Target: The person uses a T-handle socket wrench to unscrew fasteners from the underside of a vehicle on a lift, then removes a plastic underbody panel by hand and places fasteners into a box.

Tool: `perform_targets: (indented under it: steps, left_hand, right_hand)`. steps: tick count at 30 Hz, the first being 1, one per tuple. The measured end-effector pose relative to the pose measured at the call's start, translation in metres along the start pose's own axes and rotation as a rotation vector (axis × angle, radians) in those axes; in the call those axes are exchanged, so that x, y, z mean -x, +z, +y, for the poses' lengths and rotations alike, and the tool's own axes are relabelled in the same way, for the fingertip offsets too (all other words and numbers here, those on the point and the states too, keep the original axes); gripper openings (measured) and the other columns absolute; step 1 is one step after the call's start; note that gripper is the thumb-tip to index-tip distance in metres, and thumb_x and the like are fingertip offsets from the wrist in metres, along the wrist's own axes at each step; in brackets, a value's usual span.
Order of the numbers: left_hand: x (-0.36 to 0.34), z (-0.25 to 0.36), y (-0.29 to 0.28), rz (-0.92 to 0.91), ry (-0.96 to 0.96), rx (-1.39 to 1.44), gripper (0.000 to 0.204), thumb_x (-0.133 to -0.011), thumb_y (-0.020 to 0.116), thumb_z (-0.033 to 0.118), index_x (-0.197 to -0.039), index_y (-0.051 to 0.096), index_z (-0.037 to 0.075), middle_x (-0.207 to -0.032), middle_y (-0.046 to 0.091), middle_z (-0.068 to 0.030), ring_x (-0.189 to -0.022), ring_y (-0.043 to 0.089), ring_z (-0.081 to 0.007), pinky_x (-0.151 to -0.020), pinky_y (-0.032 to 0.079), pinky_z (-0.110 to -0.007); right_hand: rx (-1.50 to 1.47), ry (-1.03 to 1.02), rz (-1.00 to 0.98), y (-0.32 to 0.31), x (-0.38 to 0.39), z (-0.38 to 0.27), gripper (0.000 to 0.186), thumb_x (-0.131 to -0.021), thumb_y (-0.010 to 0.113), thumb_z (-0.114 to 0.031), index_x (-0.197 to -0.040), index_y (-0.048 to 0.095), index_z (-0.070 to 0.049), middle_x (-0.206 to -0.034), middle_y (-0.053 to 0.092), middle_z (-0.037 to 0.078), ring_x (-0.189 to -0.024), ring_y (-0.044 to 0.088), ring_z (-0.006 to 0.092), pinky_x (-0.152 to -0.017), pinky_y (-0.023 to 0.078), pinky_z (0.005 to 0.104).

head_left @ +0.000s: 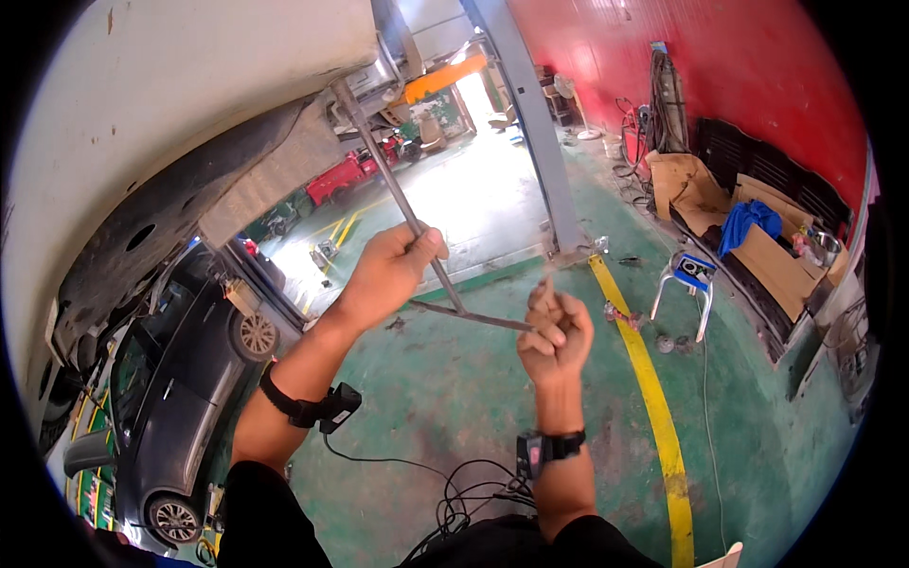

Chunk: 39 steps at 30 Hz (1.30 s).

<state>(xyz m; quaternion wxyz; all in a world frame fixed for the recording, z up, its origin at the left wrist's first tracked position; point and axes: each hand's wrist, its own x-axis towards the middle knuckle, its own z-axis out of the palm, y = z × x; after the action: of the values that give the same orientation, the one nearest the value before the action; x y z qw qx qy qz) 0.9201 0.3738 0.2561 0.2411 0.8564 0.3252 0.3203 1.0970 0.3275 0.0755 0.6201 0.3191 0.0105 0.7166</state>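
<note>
A long steel T-handle wrench (pixel 393 182) slants down from under the edge of a raised vehicle body (pixel 218 57). Its upper end is hidden up there. My left hand (pixel 386 275) is closed round the shaft, a little above the crossbar. At the crossbar's right end my right hand (pixel 557 339) has its lower fingers curled against the bar, while the index finger points upward and is slightly blurred. Each wrist wears a strap with a small black device; a thin black cable runs from the left one.
A dark car (pixel 180 388) stands at the left. A grey lift post (pixel 535 123) rises ahead, and a yellow floor line (pixel 653 398) runs along my right. Farther right are a small stool (pixel 696 275), cardboard (pixel 772 265) and a blue cloth (pixel 750 225). Black cables (pixel 473 492) hang near my body.
</note>
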Motion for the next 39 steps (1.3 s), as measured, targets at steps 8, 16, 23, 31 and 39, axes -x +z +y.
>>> perform_targets:
  steps: [8,16,23,31,39]
  left_hand:
    - [0.001,0.014,0.002,-0.01,-0.067,0.015,0.032,-0.101,0.052,0.028,-0.088,0.063,0.002,-0.078,0.057,-0.0011,-0.076,0.049,-0.0108,-0.071,0.04,-0.028]
    - [0.007,0.008,-0.002,-0.025,-0.022,0.039,0.034,-0.102,0.052,0.033,-0.088,0.062,0.004,-0.067,0.043,0.0054,-0.055,0.033,-0.0041,-0.048,0.027,-0.022]
    - [0.006,0.012,0.013,-0.069,0.011,-0.054,0.035,-0.101,0.054,0.033,-0.091,0.065,0.001,-0.071,0.053,0.0016,-0.065,0.046,-0.0059,-0.058,0.039,-0.025]
    - [0.012,0.009,0.028,-0.154,-0.013,-0.134,0.038,-0.102,0.052,0.033,-0.088,0.066,0.0,-0.079,0.063,-0.0016,-0.079,0.055,-0.0094,-0.076,0.046,-0.029]
    - [0.014,0.002,0.023,-0.164,-0.002,-0.105,0.034,-0.102,0.052,0.029,-0.09,0.067,0.0,-0.081,0.063,-0.0021,-0.079,0.055,-0.0096,-0.075,0.046,-0.028]
  right_hand:
    - [0.934,0.415,-0.171,-0.023,0.024,0.06,0.043,-0.096,0.047,-0.033,-0.099,0.061,0.008,-0.085,0.065,0.016,-0.043,0.036,0.0064,-0.04,0.029,0.0194]
    - [0.502,0.598,0.009,-0.017,-0.001,0.053,0.059,-0.091,0.056,-0.055,-0.099,0.06,0.003,-0.088,0.059,0.003,-0.051,0.04,0.004,-0.043,0.03,0.0177]
    - [1.489,-0.378,0.058,-0.015,-0.006,0.066,0.031,-0.091,0.069,-0.022,-0.112,0.06,-0.001,-0.091,0.06,0.005,-0.056,0.043,0.0081,-0.047,0.033,0.0212]
    - [1.541,-0.573,0.11,-0.049,-0.001,0.048,0.032,-0.091,0.066,-0.015,-0.117,0.056,0.0,-0.098,0.059,0.005,-0.068,0.047,0.0134,-0.056,0.04,0.0229]
    - [0.34,0.404,-0.147,-0.02,0.004,0.063,0.036,-0.089,0.068,-0.026,-0.115,0.057,-0.005,-0.1,0.056,0.001,-0.064,0.039,0.0078,-0.049,0.029,0.02]
